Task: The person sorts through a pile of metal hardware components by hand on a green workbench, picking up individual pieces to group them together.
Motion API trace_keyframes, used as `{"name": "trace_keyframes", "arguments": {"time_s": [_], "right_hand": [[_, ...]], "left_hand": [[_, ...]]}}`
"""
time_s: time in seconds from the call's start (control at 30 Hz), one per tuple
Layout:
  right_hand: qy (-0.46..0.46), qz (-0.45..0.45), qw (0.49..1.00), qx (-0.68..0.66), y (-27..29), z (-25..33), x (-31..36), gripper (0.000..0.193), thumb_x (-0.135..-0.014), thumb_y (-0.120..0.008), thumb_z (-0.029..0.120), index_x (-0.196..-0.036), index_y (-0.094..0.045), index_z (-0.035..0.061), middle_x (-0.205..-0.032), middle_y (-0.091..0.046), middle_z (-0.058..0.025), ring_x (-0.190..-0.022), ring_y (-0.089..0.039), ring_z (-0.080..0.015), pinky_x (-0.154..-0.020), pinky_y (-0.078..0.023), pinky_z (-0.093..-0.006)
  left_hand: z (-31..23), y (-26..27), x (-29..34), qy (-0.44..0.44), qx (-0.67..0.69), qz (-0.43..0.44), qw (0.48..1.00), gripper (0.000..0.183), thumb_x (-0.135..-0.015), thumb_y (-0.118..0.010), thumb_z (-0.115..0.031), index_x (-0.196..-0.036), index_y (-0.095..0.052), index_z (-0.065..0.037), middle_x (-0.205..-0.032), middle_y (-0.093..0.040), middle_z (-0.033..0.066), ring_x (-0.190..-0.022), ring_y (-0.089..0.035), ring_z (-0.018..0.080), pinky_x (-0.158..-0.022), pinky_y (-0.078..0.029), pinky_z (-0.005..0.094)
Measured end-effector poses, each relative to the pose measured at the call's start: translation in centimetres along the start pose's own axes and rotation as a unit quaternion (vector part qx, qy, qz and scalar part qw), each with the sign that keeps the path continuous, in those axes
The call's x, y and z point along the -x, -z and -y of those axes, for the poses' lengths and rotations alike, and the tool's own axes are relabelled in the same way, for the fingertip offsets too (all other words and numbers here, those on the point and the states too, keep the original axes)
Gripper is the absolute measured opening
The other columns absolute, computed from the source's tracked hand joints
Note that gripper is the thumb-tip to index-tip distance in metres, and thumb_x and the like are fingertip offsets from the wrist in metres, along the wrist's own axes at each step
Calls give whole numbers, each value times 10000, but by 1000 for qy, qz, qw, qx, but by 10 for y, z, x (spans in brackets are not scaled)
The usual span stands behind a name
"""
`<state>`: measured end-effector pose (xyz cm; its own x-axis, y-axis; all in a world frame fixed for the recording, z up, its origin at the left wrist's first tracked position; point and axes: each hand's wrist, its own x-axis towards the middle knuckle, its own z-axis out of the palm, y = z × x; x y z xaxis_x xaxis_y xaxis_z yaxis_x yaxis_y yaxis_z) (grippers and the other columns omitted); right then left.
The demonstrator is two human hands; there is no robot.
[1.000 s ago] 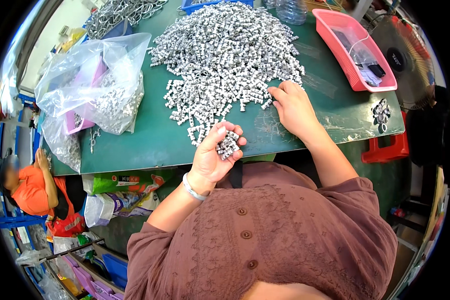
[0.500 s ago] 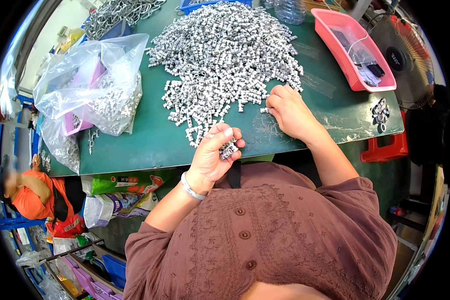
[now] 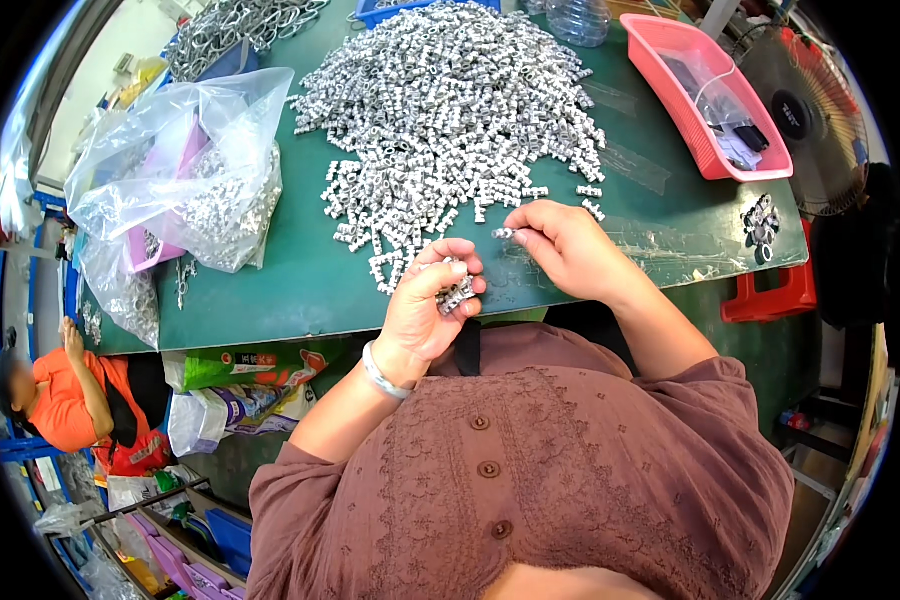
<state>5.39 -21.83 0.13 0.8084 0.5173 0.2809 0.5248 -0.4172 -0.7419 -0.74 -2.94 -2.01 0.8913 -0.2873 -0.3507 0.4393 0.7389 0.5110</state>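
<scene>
Bright, even daylight fills the room; glare whitens the clear plastic bag [image 3: 185,175] near the bench's [image 3: 270,300] left edge. Fisheye bends straight edges; focus stays sharp, shadows soft.

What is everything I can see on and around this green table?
small metal parts: a big heap, silver-white, middle of the table
green table: one, under everything
clear plastic bag: one, holding more silver parts, table's left
pink tray: one, table's far right, with a clear bag and dark bits inside
fan: one, dark, right of the tray
red stool: one, below the table's right edge
person in orange: one, lower left
left hand: cupping a few parts
right hand: fingers pinching one part
</scene>
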Motion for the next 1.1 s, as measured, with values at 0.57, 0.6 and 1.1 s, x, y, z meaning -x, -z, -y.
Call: {"name": "trace_keyframes", "arguments": {"time_s": [0.57, 0.6, 1.1], "right_hand": [[-45, 39, 968, -244, -13, 15, 2, 192, -813, -544, 50, -992, -575, -12, -875, -600, -96, -774, -583, -142, -672, -462, -253], [-37, 22, 979, -200, -12, 13, 1, 203, -810, -546, 49, -1003, -572, -11, -895, -597, -95, -778, -583, -142, -675, -462, -251], [74, -99, 963, 241, 8, -35, -7, 171, -695, -598, 33, -865, -588, 24, -854, -532, -100, -834, -507, -288, -735, -400, -373]], "left_hand": [[-2, -6, 3, -16, 8, -31, 999, 141, -864, -532, -202, -968, -516, -110, -779, -515, 24, -653, -477, 128, -483, -371, 206], [-3, -6, 3, -18, 10, -32, 999, 141, -864, -532, -202, -968, -516, -110, -779, -515, 24, -653, -477, 128, -483, -371, 206], [-12, 2, 8, -27, 139, 3, 990, 112, -860, -524, -205, -875, -513, -95, -786, -500, 40, -647, -472, 134, -475, -394, 210]]}}
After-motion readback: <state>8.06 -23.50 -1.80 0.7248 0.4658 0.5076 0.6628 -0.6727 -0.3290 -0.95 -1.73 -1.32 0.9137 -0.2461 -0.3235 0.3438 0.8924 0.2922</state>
